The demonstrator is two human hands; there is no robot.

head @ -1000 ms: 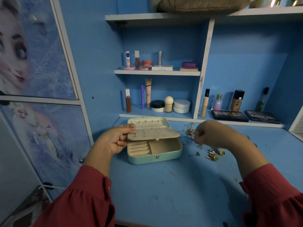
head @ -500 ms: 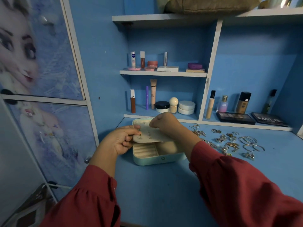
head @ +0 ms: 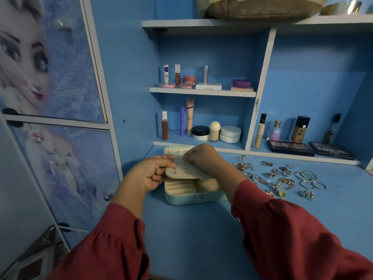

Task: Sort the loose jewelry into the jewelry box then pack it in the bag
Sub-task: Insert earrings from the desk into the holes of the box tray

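Head view: the mint-green rectangular jewelry box (head: 189, 197) sits open on the blue desk surface (head: 193, 235), close to the desk's left edge and in front of the lower shelf. Its cream-lined base shows ring rolls in the left compartment and a plain compartment to the right. A cream padded earring panel (head: 187, 170) is raised above the base, tilted, with small studs set in it.

The left hand (head: 149, 174) grips the panel's left edge, fingers curled round it, thumb on top. The right hand (head: 203, 158) is over the panel's far right part, fingers curled downward onto it; whether it pinches a piece cannot be told.

To the right of the box, well apart from its right wall, the loose silver and gold jewelry (head: 280, 178) lies spread on the desk: chains nearest the box, rings in the middle, thin bangles farthest right. Bare desk extends in front of the box to the near edge, partly covered by both red sleeves (head: 292, 239).

Behind the box, the lower shelf carries cosmetic tubes and white jars (head: 230, 134). Behind the jewelry, two dark eyeshadow palettes (head: 290, 148) lie flat at the desk's back edge. Left of the box stands a blue cabinet door with a printed character (head: 60, 168).
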